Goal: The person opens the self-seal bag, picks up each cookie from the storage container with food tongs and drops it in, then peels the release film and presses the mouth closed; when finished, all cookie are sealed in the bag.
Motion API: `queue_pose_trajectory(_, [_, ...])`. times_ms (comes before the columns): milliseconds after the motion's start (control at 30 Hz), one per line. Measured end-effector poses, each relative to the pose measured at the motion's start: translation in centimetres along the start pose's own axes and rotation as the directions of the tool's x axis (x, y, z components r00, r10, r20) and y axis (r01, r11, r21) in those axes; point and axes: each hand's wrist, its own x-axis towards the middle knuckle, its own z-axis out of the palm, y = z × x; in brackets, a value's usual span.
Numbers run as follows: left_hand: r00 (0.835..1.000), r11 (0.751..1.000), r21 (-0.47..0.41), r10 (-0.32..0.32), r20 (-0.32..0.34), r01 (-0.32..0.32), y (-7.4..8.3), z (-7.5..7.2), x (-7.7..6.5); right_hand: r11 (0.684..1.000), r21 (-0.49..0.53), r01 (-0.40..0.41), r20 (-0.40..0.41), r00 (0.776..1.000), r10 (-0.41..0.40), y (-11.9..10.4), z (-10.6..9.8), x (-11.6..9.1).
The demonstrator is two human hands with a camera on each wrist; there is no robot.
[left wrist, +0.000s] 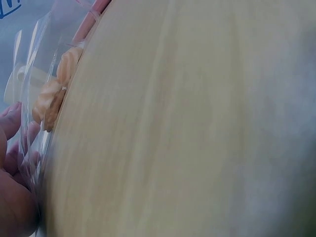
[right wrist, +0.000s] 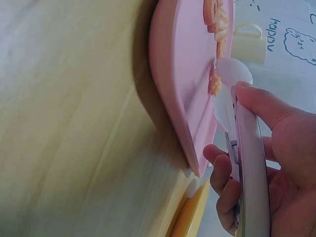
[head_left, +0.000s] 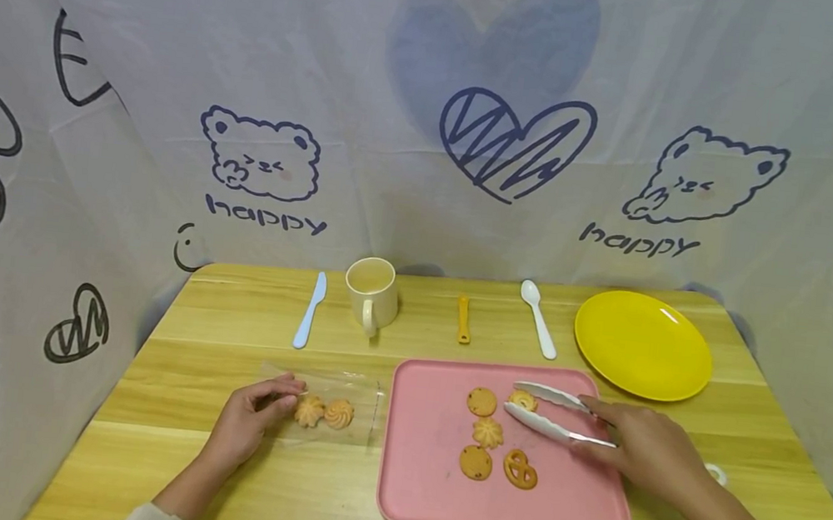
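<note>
My right hand (head_left: 650,450) holds metal tongs (head_left: 547,425) over the pink tray (head_left: 409,494). Their two arms are spread, with a ring-shaped cookie (head_left: 523,399) between the tips; whether they touch it I cannot tell. Beside it on the tray lie round cookies (head_left: 475,463), a flower-shaped cookie (head_left: 488,433) and a pretzel (head_left: 520,469). To the tray's left, my left hand (head_left: 254,416) pinches the open-looking edge of a clear plastic bag (head_left: 366,389). Two swirled cookies (head_left: 338,413) are inside the bag, seen also in the left wrist view.
Along the back of the wooden table stand or lie a light blue knife (head_left: 310,310), a cream mug (head_left: 372,293), a small yellow-orange strip (head_left: 463,320), a white spoon (head_left: 540,319) and a yellow plate (head_left: 642,344). A white ring-like thing (head_left: 716,474) is partly hidden behind the right forearm.
</note>
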Motion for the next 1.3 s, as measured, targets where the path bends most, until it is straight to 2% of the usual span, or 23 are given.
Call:
queue_pose_trajectory(300, [1.0, 1.0, -0.013, 0.028, 0.003, -0.028, -0.1, 0.0, 0.0, 0.999, 0.026, 0.028, -0.018, 0.999, -0.028, -0.9, -0.5, 0.3])
queue_pose_trajectory(667, [1.0, 1.0, 0.006, -0.005, -0.005, 0.005, -0.1, 0.0, 0.0, 0.995, 0.056, 0.083, -0.035, 0.996, -0.081, -2.9, -0.7, 1.3])
queue_pose_trajectory(933, [1.0, 1.0, 0.004, -0.021, -0.002, 0.021, -0.1, 0.0, 0.1, 0.99, 0.069, 0.124, 0.0, 0.992, -0.124, -4.5, -0.6, 2.5])
queue_pose_trajectory(1167, [1.0, 1.0, -0.001, 0.003, 0.004, -0.003, -0.1, -0.1, 0.0, 0.983, 0.057, 0.174, -0.011, 0.985, -0.174, -6.3, 0.1, 3.5])
queue_pose_trajectory(1300, [1.0, 1.0, -0.016, 0.008, 0.008, -0.008, -0.2, -0.1, -0.1, 0.978, 0.079, 0.194, 0.023, 0.98, -0.196, -7.8, 0.3, 4.1])
